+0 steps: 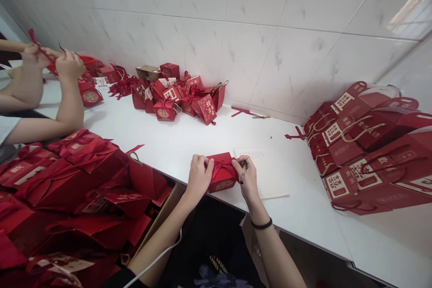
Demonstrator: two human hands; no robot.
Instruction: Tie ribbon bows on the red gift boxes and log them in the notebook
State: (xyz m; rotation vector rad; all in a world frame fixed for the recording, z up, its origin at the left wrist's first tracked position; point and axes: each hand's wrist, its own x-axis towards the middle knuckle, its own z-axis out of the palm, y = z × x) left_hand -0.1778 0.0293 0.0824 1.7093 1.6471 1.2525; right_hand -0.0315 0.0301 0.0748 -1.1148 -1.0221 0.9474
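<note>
A small red gift box (222, 183) with a gold print on its side sits at the table's near edge, between my two hands. A dark red ribbon (224, 163) is tied across its top. At the box's left side, my left hand (200, 173) is closed, thumb and fingers pinching the ribbon's left part. My right hand (249, 179) pinches the ribbon's right end and also keeps a dark pen (243, 172) between its fingers, pointing down. Under the right hand lies a sheet of paper (274, 183) with handwritten lines.
Decorated red boxes (167, 110) are heaped along the tiled wall. Red gift bags (357, 144) with cord handles stand at right. A carton (165, 204) full of red boxes is at my left. Another person's hands (69, 64) hold a ribbon at far left.
</note>
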